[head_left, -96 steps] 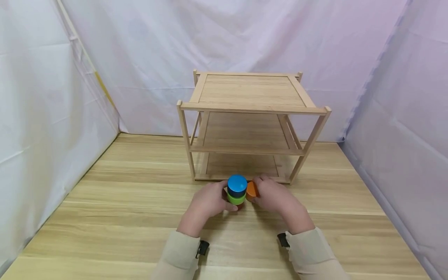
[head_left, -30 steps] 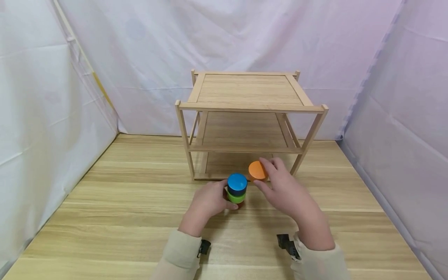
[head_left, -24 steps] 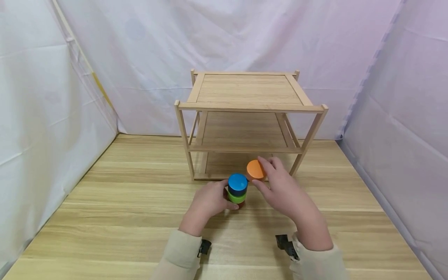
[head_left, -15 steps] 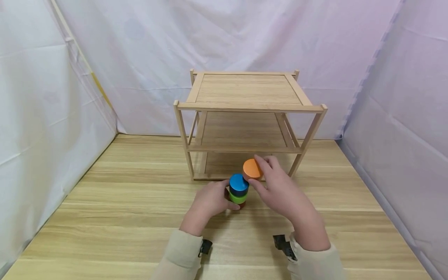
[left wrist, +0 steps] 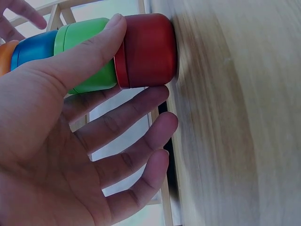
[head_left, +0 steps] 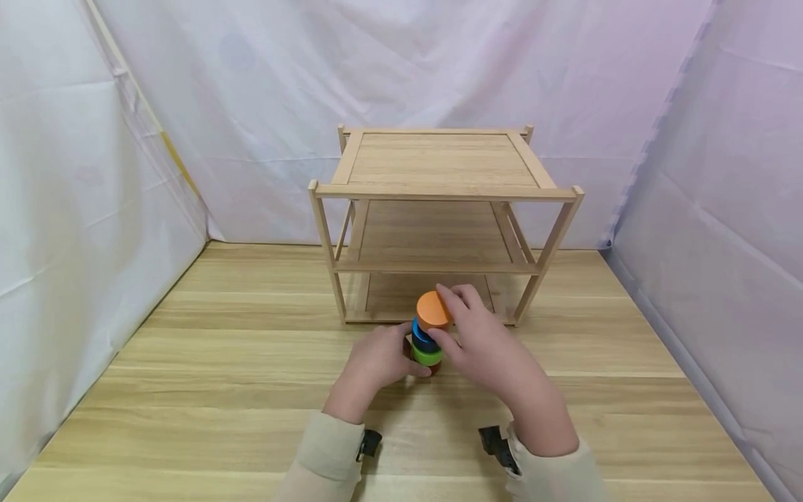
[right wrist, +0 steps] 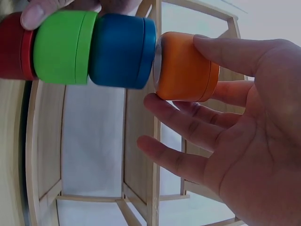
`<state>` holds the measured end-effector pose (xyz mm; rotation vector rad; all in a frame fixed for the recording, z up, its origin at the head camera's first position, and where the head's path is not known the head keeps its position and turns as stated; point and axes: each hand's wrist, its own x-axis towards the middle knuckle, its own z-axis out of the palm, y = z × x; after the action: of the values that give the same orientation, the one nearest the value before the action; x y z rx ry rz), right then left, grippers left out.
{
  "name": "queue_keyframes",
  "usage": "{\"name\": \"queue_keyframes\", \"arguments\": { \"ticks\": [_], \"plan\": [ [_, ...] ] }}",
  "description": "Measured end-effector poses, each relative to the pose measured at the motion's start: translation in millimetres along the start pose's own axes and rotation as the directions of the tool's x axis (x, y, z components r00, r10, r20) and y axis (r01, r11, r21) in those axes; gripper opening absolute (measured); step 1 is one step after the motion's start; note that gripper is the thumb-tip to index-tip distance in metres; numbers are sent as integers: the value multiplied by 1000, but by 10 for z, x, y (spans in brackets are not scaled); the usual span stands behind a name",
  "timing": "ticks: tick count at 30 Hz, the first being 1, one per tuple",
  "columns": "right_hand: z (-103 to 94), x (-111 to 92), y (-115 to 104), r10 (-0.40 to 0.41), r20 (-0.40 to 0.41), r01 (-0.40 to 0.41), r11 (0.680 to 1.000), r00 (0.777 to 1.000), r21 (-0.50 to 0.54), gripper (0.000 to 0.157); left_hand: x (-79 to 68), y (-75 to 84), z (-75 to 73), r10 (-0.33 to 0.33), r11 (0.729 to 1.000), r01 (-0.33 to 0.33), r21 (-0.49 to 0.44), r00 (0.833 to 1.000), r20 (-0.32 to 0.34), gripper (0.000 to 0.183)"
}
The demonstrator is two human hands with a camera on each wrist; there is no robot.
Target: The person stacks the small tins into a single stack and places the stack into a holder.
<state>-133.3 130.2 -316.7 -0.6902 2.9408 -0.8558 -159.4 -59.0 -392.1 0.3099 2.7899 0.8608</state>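
A red canister stands on the table, with a green canister and a blue canister stacked upright on it. All are small, lidded and metallic. My left hand holds the stack low down, its thumb lying across the green one to the red one's edge. Pinched between thumb and fingers of my right hand is an orange canister, right above the blue lid. It sits slightly tilted and off-line in the right wrist view; whether it touches the lid I cannot tell.
Just behind the stack stands a wooden shelf rack with three levels. The wood-grain table stretches to both sides. White cloth hangs at the back and along the sides.
My right hand lifted the orange canister from beside the stack, then carried it left over the blue one. My left hand stays around the stack, which has shifted only slightly.
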Motion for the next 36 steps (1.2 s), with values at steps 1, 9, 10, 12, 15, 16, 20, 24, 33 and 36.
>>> {"name": "queue_keyframes", "arguments": {
  "ticks": [1, 9, 10, 12, 15, 16, 20, 24, 33, 36],
  "plan": [
    [11, 4, -10, -5, 3, 5, 1000, 1000, -1, 69, 0, -2, 1, 1, 1000, -1, 0, 1000, 0, 55],
    [68, 18, -41, -15, 3, 15, 1000, 1000, -17, 69, 4, -10, 11, 10, 1000, -10, -8, 1000, -2, 53],
    [72, 17, -40, -13, 6, 13, 1000, 1000, -16, 69, 5, -10, 13, 9, 1000, -9, -8, 1000, -2, 53],
    [78, 14, -36, -12, 8, 12, 1000, 1000, -17, 69, 7, -10, 16, 9, 1000, -9, -6, 1000, 0, 53],
    [86, 10, -26, -17, 4, 17, 1000, 1000, -25, 69, 6, -7, 15, 9, 1000, -8, -11, 1000, 1, 53],
    [88, 9, -23, -19, 2, 19, 999, 1000, -29, 69, 5, -7, 13, 9, 1000, -9, -14, 1000, 1, 52],
    [93, 11, -16, -21, -1, 21, 999, 1000, -42, 69, 6, -11, 9, 12, 1000, -12, -18, 1000, 1, 51],
    [91, 7, -19, -14, 6, 14, 999, 1000, -42, 70, 7, -14, 10, 12, 1000, -12, -13, 1000, 0, 50],
    [100, 3, -23, -4, 0, 4, 999, 1000, -40, 69, 11, -18, 20, 7, 1000, -7, 2, 1000, 3, 49],
    [98, 3, -18, -6, -6, 6, 999, 1000, -42, 69, 16, -16, 17, 10, 1000, -10, 7, 1000, -1, 50]
  ]
}}
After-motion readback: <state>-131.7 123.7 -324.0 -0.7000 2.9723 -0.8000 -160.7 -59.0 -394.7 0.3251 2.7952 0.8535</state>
